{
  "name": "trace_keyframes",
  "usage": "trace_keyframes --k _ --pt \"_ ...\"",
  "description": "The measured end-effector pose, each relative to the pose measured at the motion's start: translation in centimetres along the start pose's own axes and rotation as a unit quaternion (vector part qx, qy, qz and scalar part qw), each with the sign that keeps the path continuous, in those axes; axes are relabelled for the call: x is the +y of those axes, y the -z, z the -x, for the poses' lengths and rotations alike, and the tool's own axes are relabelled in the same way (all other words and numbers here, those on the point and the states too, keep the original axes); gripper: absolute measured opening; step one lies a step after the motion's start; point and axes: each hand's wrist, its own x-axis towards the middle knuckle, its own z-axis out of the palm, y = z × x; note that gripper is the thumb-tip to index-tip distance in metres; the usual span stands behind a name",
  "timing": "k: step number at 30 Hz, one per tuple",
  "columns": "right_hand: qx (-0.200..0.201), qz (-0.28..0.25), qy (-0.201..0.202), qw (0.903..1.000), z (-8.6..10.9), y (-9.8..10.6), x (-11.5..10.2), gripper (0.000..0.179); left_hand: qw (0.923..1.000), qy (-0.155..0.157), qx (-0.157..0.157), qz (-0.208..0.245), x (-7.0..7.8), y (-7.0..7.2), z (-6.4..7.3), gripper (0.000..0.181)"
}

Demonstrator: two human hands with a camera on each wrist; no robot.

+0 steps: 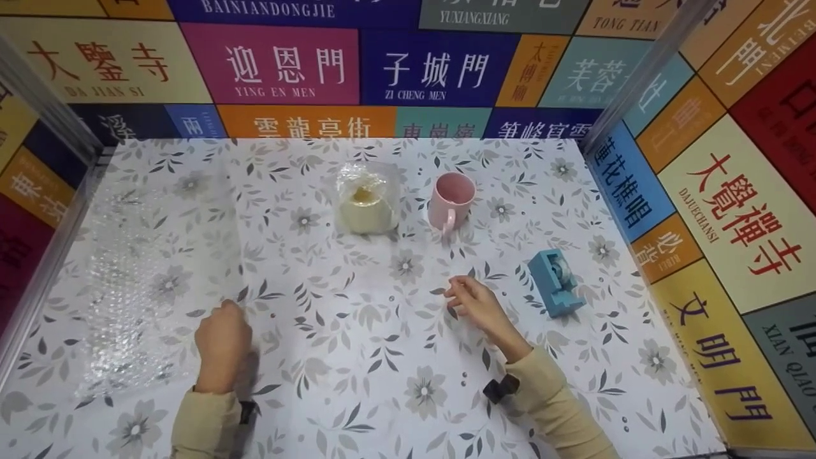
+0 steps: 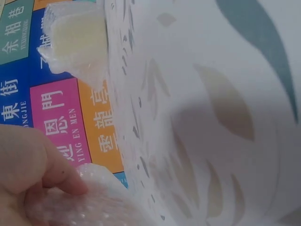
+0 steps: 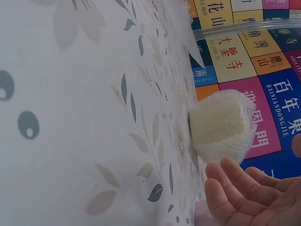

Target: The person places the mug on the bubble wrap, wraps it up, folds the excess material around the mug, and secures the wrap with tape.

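Observation:
At the left of the head view lies a clear sheet of bubble wrap [image 1: 127, 287], flat on the table. My left hand [image 1: 223, 341] is at its right edge; in the left wrist view, thumb and fingers pinch the bubble wrap [image 2: 89, 205]. My right hand [image 1: 475, 306] hovers near the middle of the table, holding nothing, fingers relaxed and slightly bent in the right wrist view. Beyond both hands stands a pale yellow cup-like object [image 1: 368, 215] bundled in bubble wrap. Right of it, a pink mug [image 1: 449, 203] stands upright with its handle facing me.
A blue tape dispenser [image 1: 554, 284] with a roll of clear tape sits to the right of my right hand. The table [image 1: 408, 344] wears a white leaf-and-flower cover. Panels with Chinese lettering [image 1: 287, 64] border the back and both sides.

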Motion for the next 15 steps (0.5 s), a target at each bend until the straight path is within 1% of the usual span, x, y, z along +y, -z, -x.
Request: trace_keyframes --k 3,7,11,15 --pt "-0.002 0.0 0.001 1.0 -0.1 0.0 0.3 0.039 0.9997 -0.003 0.026 0.002 0.0 0.3 0.3 0.008" --pt "-0.003 0.001 -0.003 1.0 -0.3 0.0 0.5 0.039 0.9968 -0.016 0.078 0.005 0.2 0.7 1.0 0.004" --pt "-0.009 0.013 0.001 0.9999 -0.4 -0.1 0.3 0.038 0.9904 -0.034 0.134 0.008 0.3 1.1 1.8 0.006" --pt "-0.022 0.028 0.036 0.9987 -0.9 -0.5 -0.2 0.038 0.9806 -0.053 0.188 0.014 0.3 1.4 2.4 0.011"
